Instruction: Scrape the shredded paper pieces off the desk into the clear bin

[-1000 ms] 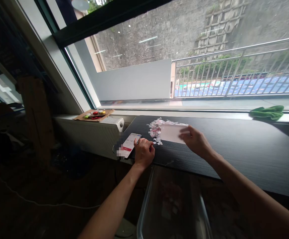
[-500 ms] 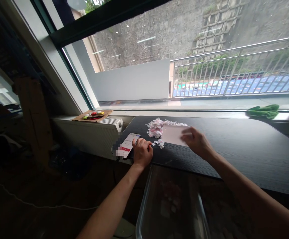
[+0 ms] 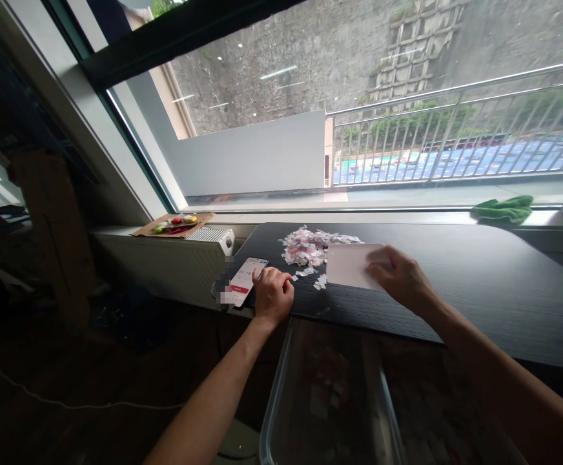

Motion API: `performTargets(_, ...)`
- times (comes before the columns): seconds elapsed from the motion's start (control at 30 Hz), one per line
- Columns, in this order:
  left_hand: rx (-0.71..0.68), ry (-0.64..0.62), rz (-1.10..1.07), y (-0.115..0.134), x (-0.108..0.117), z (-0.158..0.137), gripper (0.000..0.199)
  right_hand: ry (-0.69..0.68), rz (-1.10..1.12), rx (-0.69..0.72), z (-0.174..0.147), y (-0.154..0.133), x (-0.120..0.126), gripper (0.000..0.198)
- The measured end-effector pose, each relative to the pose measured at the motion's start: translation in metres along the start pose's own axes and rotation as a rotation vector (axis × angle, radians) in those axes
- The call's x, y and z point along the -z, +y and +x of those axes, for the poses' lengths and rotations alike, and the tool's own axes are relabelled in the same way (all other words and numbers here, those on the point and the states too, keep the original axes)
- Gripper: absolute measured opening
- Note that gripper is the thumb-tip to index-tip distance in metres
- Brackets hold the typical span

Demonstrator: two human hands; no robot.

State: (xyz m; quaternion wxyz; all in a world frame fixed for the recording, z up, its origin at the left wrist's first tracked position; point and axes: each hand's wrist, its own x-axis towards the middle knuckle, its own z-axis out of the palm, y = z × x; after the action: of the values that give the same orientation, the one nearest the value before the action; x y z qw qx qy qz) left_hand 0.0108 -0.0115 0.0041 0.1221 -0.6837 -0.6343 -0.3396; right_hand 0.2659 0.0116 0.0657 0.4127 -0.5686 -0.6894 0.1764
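My right hand (image 3: 402, 274) grips the right edge of a flat white card (image 3: 352, 265), slightly blurred, over the dark table. Left of and behind the card lies a heap of small torn paper scraps (image 3: 305, 247), white with some pink. A few loose scraps (image 3: 320, 282) lie just off the card's left edge. My left hand (image 3: 273, 296) rests at the table's front edge with loosely bent fingers, apart and holding nothing. Its outermost finger reaches to the right edge of a phone (image 3: 248, 279) that shows a timer.
A clear plastic bin (image 3: 276, 394) with some scraps inside stands below the table's front edge. The dark table (image 3: 480, 284) stretches right. A green cloth (image 3: 501, 210) lies on the sill. A cardboard sheet (image 3: 148, 229) with colourful items sits above the radiator (image 3: 165, 265).
My right hand has moved the card to the right, away from the heap, exposing more scraps. My left hand stays beside the phone. The view has shifted slightly.
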Motion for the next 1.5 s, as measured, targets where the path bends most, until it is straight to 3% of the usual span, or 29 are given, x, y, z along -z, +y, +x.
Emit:
performTargets(0.23,0.002,-0.003,-0.002,0.000,0.001,0.000,0.018,-0.084,0.087,0.001,-0.001,0.007,0.003,0.017)
performTargets(0.4,-0.003,0.009,-0.002,0.001,0.001,0.001,0.019,-0.003,0.000,-0.030,-0.003,0.004,0.014,0.014)
performTargets(0.53,0.006,-0.004,0.003,0.001,0.001,0.001,0.018,-0.047,0.021,-0.006,-0.001,0.004,0.012,0.018)
performTargets(0.7,-0.007,0.005,0.004,0.000,0.002,0.001,0.018,0.018,-0.044,-0.026,-0.003,0.003,0.015,0.017)
performTargets(0.83,-0.009,0.010,0.010,0.000,0.001,0.001,0.018,-0.039,-0.035,-0.039,-0.007,0.000,0.023,0.014)
performTargets(1.2,-0.019,-0.003,0.022,-0.001,0.001,0.001,0.018,-0.002,-0.165,-0.072,-0.007,0.001,0.034,0.015)
performTargets(1.4,-0.017,0.002,0.024,0.000,0.002,0.001,0.018,-0.036,-0.090,-0.041,-0.007,0.007,0.033,0.016)
performTargets(1.5,-0.017,0.005,0.029,0.000,0.002,0.001,0.018,0.011,-0.175,-0.039,-0.008,0.005,0.039,0.015)
